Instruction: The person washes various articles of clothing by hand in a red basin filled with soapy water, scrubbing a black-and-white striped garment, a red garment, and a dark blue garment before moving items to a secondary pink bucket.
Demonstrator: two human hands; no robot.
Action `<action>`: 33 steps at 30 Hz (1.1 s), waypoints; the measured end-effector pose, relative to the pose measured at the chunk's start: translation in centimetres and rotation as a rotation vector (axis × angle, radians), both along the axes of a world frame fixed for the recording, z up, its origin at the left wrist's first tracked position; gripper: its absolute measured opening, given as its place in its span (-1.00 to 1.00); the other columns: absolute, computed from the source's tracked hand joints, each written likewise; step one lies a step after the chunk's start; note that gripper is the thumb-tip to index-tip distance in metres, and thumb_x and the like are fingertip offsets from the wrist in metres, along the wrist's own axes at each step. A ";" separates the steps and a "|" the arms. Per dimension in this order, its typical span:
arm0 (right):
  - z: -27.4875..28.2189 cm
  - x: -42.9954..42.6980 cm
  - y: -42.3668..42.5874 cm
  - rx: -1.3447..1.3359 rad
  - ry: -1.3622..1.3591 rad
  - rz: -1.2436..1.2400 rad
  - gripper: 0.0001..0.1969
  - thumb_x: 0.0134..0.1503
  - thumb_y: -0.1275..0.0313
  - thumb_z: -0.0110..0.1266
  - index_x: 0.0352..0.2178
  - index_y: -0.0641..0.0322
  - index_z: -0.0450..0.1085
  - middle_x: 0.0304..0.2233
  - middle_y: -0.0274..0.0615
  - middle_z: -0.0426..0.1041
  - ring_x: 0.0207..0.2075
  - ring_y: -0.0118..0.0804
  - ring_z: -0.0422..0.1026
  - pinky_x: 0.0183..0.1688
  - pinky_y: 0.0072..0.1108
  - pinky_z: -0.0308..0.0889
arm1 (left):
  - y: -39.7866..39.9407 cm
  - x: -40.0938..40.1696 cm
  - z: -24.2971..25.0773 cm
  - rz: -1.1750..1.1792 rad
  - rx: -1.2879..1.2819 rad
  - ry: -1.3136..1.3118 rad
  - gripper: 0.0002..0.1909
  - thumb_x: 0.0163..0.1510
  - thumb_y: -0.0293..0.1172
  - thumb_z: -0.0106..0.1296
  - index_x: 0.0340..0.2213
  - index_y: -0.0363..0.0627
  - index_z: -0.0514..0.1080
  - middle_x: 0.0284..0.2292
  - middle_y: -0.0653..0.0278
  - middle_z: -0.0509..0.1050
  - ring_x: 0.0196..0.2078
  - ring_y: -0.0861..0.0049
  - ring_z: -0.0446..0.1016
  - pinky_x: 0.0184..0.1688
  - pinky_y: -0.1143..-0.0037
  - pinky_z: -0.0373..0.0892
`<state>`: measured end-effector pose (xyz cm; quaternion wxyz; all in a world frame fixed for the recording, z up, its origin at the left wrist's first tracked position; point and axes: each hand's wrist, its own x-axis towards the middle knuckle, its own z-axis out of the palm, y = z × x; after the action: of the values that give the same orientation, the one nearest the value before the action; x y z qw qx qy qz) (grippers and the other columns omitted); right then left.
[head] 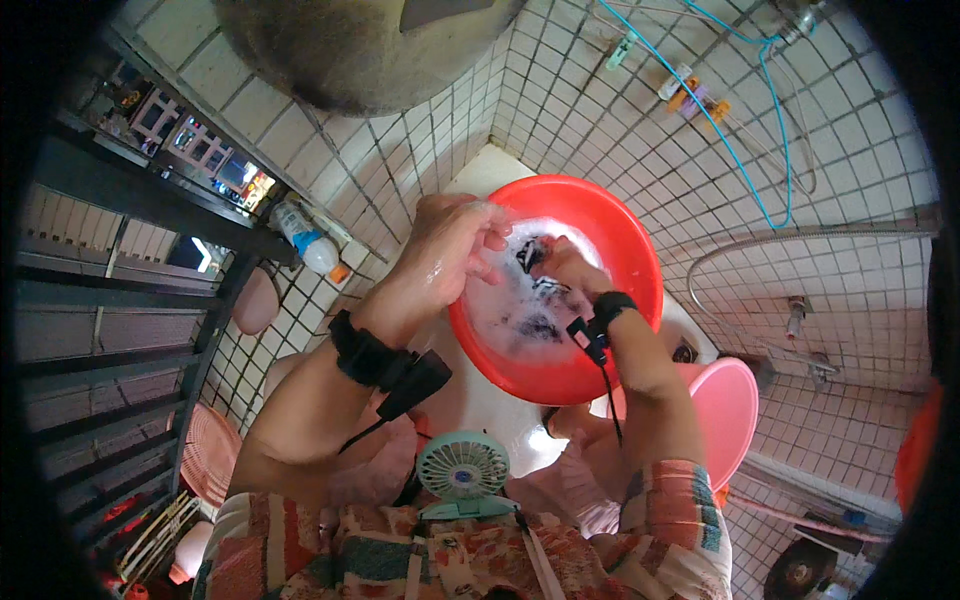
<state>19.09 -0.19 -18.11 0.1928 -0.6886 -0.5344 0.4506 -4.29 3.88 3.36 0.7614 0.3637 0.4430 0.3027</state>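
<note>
A red plastic basin (636, 247) stands on the floor in front of me, filled with foamy, cloudy water (495, 315). Over its left rim is my left hand (457, 247), wet, fingers loosely bent and apart, with nothing seen in it. My right hand (571, 266) reaches down into the suds, its fingers closed on a black-and-white cloth (531, 253). More dark fabric (536, 326) shows through the foam, mostly under water. Each wrist wears a black strap with a cabled device.
A pink bucket (731, 420) stands to the right of the basin. A plastic bottle with an orange cap (311, 244) is beside the black metal rack (217, 322) on the left. A green fan (463, 469) hangs at my chest. A shower hose (750, 244) runs along the tiled wall.
</note>
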 end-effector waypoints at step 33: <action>30.1 -4.5 -9.5 0.655 1.185 -0.493 -0.72 -0.32 0.71 -0.17 -0.44 0.48 0.30 -0.48 -0.14 0.35 -0.46 -0.32 0.35 -0.37 -0.60 0.32 | -7.7 5.1 -2.5 -0.398 -0.341 -0.565 -0.16 -0.17 0.47 -0.47 0.04 0.22 0.10 0.08 0.31 0.09 0.09 0.10 0.05 -0.11 -0.27 -0.13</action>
<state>14.63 -9.66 11.97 0.7430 -0.3358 -0.2765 0.5086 0.78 -3.87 0.81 0.9469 0.2131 0.1804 0.1593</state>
